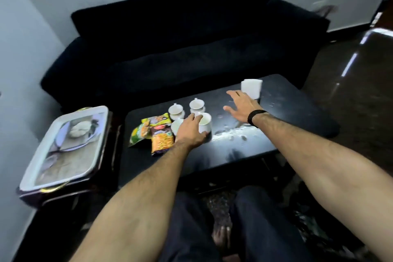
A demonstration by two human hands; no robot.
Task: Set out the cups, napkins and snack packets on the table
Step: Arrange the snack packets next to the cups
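On the glossy table point(287, 110), left hand point(189, 132) grips a round cup point(205, 125).

The left hand point(190, 132) hides most of one cup point(177, 126) (packet point(160, 137) lettering blurs illegibly)

Left part of dark glossy low table point(287, 110) crowded: four white ceramic cups point(196, 107) clustered, colourful snack packets point(152, 134) just beside them on left. Left hand point(191, 132) wrapped round nearest cup, blocking approach from front. Right hand point(241, 106) spread open above tabletop centre, between cups and white napkin stack point(251, 88) at far edge. Right end and near strip of table bare. Black fabric sofa point(170, 49) close behind. White rectangular tray point(66, 144) fills side stand left.
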